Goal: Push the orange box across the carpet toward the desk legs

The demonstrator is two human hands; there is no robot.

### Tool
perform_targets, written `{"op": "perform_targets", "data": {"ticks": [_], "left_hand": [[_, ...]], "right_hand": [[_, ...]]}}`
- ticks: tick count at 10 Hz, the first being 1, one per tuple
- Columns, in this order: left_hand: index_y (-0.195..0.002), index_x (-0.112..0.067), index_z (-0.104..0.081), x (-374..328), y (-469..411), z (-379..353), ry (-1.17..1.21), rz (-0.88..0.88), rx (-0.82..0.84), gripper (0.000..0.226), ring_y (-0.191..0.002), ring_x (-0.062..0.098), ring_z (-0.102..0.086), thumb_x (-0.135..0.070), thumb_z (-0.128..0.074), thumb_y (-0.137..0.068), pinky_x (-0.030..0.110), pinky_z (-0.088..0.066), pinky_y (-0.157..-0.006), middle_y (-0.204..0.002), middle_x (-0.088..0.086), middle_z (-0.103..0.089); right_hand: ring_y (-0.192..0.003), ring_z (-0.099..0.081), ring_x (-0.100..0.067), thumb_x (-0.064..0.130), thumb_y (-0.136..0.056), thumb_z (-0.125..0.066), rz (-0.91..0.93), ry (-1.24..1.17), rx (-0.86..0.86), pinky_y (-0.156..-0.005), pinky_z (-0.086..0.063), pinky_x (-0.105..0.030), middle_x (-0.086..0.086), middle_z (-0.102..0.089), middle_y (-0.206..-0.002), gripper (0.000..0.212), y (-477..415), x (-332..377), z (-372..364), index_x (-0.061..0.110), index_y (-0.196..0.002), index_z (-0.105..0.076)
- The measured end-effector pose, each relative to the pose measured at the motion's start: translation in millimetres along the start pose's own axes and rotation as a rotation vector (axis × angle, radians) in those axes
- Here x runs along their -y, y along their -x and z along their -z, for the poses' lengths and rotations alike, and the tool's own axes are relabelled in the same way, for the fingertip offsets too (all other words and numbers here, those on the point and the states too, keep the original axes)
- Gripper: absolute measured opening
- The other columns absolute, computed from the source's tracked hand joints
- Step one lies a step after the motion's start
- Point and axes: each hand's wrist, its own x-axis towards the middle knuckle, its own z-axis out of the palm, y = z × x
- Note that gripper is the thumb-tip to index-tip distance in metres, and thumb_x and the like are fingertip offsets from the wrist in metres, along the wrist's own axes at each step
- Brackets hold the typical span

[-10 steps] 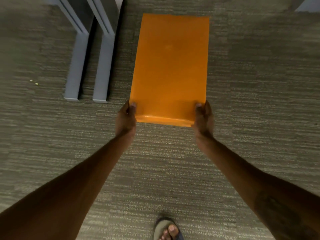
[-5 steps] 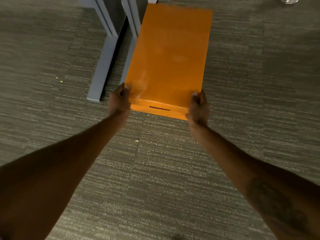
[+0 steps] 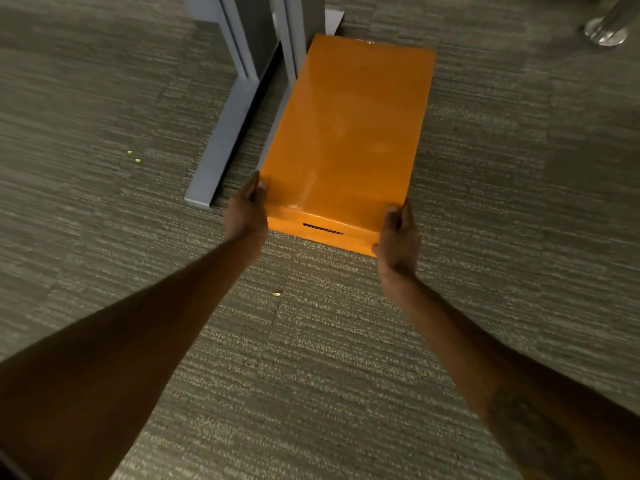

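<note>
Orange box (image 3: 346, 133) lies flat on the grey carpet (image 3: 502, 202), long axis running from centre frame up toward 12 o'clock, slightly skewed right. A dark slot shows on its near end face.

Left hand (image 3: 245, 213) clamps the near-left corner: thumb on the top face, fingers hidden down the side. Right hand (image 3: 397, 237) clamps the near-right corner the same way, thumb on top. Both hands are closed on the box, arms stretched out from 6 o'clock.

Grey desk legs (image 3: 239, 64) sit at 11 o'clock. The box's left long edge runs just beside the nearer leg's floor foot and covers part of it; can't tell if they touch. The other foot (image 3: 221, 140) is further left, its end near the left hand.

Small yellow crumbs on the carpet at 9 o'clock (image 3: 133, 156), plus one crumb (image 3: 276, 294) between the forearms. A chrome post base (image 3: 606, 31) is at 1 o'clock, well apart from the box.
</note>
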Motion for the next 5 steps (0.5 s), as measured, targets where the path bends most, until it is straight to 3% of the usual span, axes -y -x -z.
{"op": "perform_targets", "data": {"ticks": [1, 2, 3, 4, 5], "left_hand": [[-0.145, -0.027, -0.050, -7.2, 6.2, -1.2, -0.154, -0.047, -0.052, 0.045, -0.121, 0.033, -0.060, -0.040, -0.045, -0.103, 0.041, -0.051, -0.097, -0.138, 0.012, -0.061], [-0.151, -0.022, -0.041, -7.7, 13.2, -2.2, -0.338, -0.176, -0.065, 0.046, -0.134, 0.037, -0.049, -0.028, -0.042, -0.105, 0.046, -0.042, -0.109, -0.148, 0.013, -0.051], [-0.155, -0.018, -0.033, -2.6, 26.1, -0.8, -0.463, -0.260, -0.048, 0.052, -0.151, 0.039, -0.018, -0.025, -0.041, -0.104, 0.052, -0.023, -0.122, -0.162, 0.009, -0.030], [-0.156, -0.016, -0.031, 2.8, 46.0, 0.9, -0.531, -0.361, -0.011, 0.055, -0.153, 0.039, -0.013, -0.025, -0.043, -0.103, 0.052, -0.022, -0.122, -0.164, 0.006, -0.027], [-0.156, -0.014, -0.030, 4.7, 70.8, -2.2, -0.572, -0.431, 0.042, 0.055, -0.152, 0.040, -0.013, -0.025, -0.042, -0.103, 0.053, -0.022, -0.122, -0.163, 0.007, -0.027]], "right_hand": [[-0.092, -0.056, -0.014, 0.038, -0.108, -0.034, 0.014, 0.015, 0.016, -0.089, -0.055, -0.057, 0.015, -0.052, -0.112, 0.043, 0.8, 2.0, -0.7, 0.032, -0.150, -0.035], [-0.107, -0.058, -0.026, 0.046, -0.105, -0.034, -0.026, 0.042, 0.054, -0.092, -0.052, -0.060, 0.003, -0.057, -0.129, 0.046, 0.3, 1.2, 3.0, 0.033, -0.149, -0.035], [-0.127, -0.053, -0.033, 0.048, -0.105, -0.033, 0.003, 0.127, 0.107, -0.103, -0.045, -0.047, -0.007, -0.050, -0.148, 0.052, 4.0, 4.0, 13.6, 0.030, -0.154, -0.029], [-0.144, -0.036, -0.032, 0.043, -0.107, -0.032, 0.109, 0.292, 0.119, -0.109, -0.036, -0.039, -0.006, -0.024, -0.165, 0.060, 17.4, 3.1, 28.3, 0.023, -0.160, -0.011], [-0.151, -0.019, -0.031, 0.044, -0.106, -0.031, 0.196, 0.441, 0.131, -0.121, -0.024, -0.049, -0.007, -0.012, -0.167, 0.062, 38.8, 0.4, 45.7, 0.021, -0.160, -0.010]]}}
